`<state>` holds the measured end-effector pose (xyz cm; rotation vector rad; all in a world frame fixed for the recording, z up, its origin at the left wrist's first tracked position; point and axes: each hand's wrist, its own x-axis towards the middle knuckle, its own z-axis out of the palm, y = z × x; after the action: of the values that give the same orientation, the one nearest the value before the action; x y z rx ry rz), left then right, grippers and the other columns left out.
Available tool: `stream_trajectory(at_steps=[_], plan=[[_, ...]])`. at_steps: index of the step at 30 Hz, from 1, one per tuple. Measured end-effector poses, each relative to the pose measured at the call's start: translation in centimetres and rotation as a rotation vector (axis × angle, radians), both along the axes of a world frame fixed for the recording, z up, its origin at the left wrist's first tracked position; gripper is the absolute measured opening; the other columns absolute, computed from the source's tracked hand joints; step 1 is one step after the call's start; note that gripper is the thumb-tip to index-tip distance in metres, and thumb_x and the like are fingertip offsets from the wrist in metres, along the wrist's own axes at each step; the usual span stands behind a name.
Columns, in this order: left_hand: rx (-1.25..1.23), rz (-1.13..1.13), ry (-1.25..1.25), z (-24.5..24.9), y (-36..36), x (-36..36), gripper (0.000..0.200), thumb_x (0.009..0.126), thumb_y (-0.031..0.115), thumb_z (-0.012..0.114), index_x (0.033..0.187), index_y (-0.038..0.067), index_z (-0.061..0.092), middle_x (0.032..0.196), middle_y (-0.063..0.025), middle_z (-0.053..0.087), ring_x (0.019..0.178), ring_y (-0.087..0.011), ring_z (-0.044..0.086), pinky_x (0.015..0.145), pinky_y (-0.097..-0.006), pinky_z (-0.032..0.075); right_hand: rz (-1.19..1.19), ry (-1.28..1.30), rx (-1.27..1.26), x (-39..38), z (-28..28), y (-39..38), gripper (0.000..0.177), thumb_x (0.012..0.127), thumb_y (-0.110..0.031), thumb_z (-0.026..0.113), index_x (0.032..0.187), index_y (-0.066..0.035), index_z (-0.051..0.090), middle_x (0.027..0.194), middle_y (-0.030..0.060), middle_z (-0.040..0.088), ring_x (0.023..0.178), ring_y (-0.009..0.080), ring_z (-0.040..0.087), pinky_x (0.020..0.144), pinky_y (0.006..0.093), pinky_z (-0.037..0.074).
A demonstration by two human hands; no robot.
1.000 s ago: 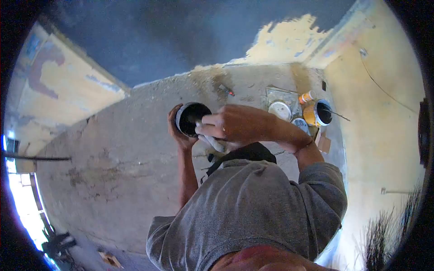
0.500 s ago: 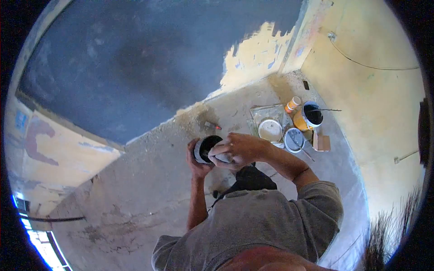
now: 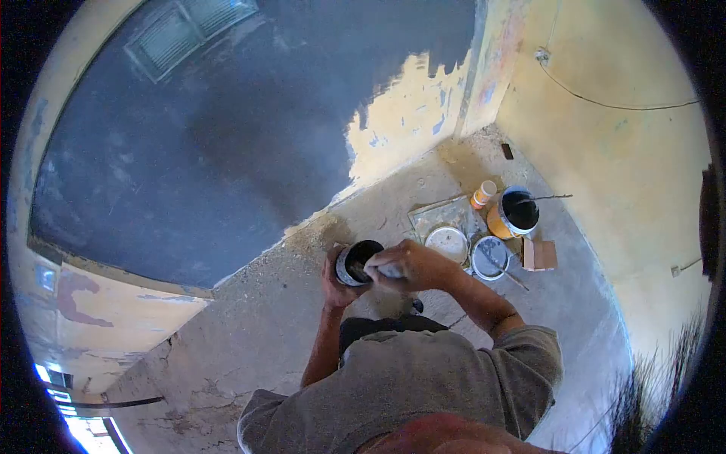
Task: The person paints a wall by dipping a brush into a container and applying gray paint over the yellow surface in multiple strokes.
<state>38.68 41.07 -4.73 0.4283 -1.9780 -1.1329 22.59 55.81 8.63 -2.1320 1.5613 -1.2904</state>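
Observation:
My left hand [image 3: 337,284] is wrapped round the side of a small can [image 3: 346,266] with a pale outside and a dark inside. The can is tilted, its mouth facing up and right. At the right side of the mouth is my right hand [image 3: 412,266], its fingers closed round a pale grey object [image 3: 390,270]. Blur and the fingers hide what kind of thing it is. Inside the can, the contents look dark, but their level is hard to make out.
Dark paint covers most of the wall [image 3: 249,129]; a bare yellowish patch [image 3: 393,113] shows beside it. On the floor at right stand an orange bucket [image 3: 499,223] of dark paint with a stick [image 3: 552,197], an orange-and-white tub [image 3: 483,194], round lids [image 3: 446,244] and a cardboard box [image 3: 539,256].
My view has shifted, showing a window-like reflection on the wall. My right hand has drawn back from over the can's mouth to its right side. Both hands keep their hold.

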Motion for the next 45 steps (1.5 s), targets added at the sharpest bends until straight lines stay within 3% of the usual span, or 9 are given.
stream_trajectory(at_steps=[6,7,9,10,14,16,31,36,45], plan=[[0.16,-0.095,-0.06,0.7,-1.1,-5.6,0.079,0.055,0.015,0.088,0.121,0.004,0.048,0.118,-0.0133,0.059,0.108,-0.025,0.058,0.096,-0.0383,0.044,-0.358,-0.489,0.174,-7.7,0.5,0.7,0.016,0.086,-0.016,0.061,0.09,-0.001,0.065,0.071,0.0035,0.063,0.054,0.0095,0.055,0.048,0.0266,0.045],[0.17,-0.095,-0.065,-0.4,-2.3,-6.5,0.079,0.055,0.015,0.088,0.121,0.004,0.048,0.118,-0.0133,0.059,0.108,-0.025,0.058,0.096,-0.0383,0.044,-0.361,-0.493,0.183,-8.6,-0.1,0.6,0.016,0.086,-0.016,0.061,0.09,-0.001,0.065,0.071,0.0035,0.063,0.054,0.0095,0.055,0.048,0.0266,0.045],[0.11,-0.037,-0.011,-3.5,-5.0,-8.6,0.085,0.051,0.026,0.089,0.121,0.0,0.049,0.115,-0.0155,0.059,0.104,-0.0273,0.058,0.092,-0.0403,0.045,-0.556,-1.084,0.208,-10.4,-1.9,-0.2,0.018,0.087,-0.02,0.062,0.091,-0.002,0.064,0.067,0.0024,0.061,0.052,0.0147,0.054,0.049,0.0286,0.044],[0.288,-0.08,0.033,-3.0,-5.7,-9.8,0.089,0.05,0.027,0.09,0.123,-0.001,0.047,0.114,-0.0166,0.059,0.106,-0.0285,0.057,0.094,-0.0419,0.044,-0.621,-1.133,0.081,-11.2,-2.6,-0.8,0.018,0.086,-0.021,0.064,0.091,-0.005,0.064,0.069,-0.0003,0.059,0.05,0.0117,0.051,0.044,0.0271,0.039],[0.09,0.083,-0.147,-0.2,-9.4,-14.1,0.086,0.05,0.027,0.089,0.121,0.001,0.049,0.111,-0.0172,0.059,0.104,-0.0319,0.058,0.091,-0.0418,0.046,-0.884,-1.097,-0.056,-15.9,-9.4,-3.6,0.016,0.086,-0.022,0.063,0.088,-0.007,0.063,0.068,0.001,0.056,0.048,0.0101,0.048,0.04,0.0258,0.035],[0.099,0.05,-0.189,0.4,-12.5,-17.3,0.085,0.05,0.027,0.088,0.12,0.003,0.049,0.109,-0.0171,0.06,0.102,-0.0326,0.059,0.089,-0.043,0.047,-0.843,-1.515,-0.12,-17.7,-7.0,-6.7,0.015,0.085,-0.023,0.057,0.08,-0.009,0.06,0.062,0.0009,0.053,0.044,0.0112,0.046,0.035,0.0242,0.03],[0.125,-0.105,-0.087,-1.5,-34.7,-36.4,0.083,0.049,0.02,0.087,0.12,0.003,0.049,0.111,-0.0166,0.057,0.102,-0.0316,0.058,0.089,-0.0416,0.047,-0.921,-1.743,-0.558,-30.8,-10.2,-22.9,0.026,0.088,-0.03,0.052,0.093,-0.006,0.061,0.064,0.0021,0.051,0.047,0.0134,0.042,0.042,0.0251,0.03],[0.042,0.044,-0.145,-2.8,-36.6,-39.1,0.081,0.051,0.021,0.089,0.12,0.007,0.048,0.112,-0.0108,0.059,0.102,-0.0249,0.058,0.088,-0.0383,0.047,-0.86,-1.576,-0.419,-35.6,-11.1,-26.7,0.012,0.086,-0.021,0.055,0.084,-0.01,0.058,0.066,0.0005,0.054,0.05,0.0123,0.049,0.043,0.0258,0.034],[0.098,0.332,-0.271,-1.3,-34.9,-36.4,0.081,0.053,0.025,0.087,0.121,0.004,0.048,0.112,-0.0157,0.058,0.102,-0.0304,0.057,0.087,-0.0413,0.046,-1.033,-1.148,-0.252,-49.2,-22.7,-35.5,0.019,0.093,-0.02,0.055,0.086,-0.003,0.055,0.062,0.0069,0.057,0.049,0.0126,0.053,0.045,0.0263,0.044]])
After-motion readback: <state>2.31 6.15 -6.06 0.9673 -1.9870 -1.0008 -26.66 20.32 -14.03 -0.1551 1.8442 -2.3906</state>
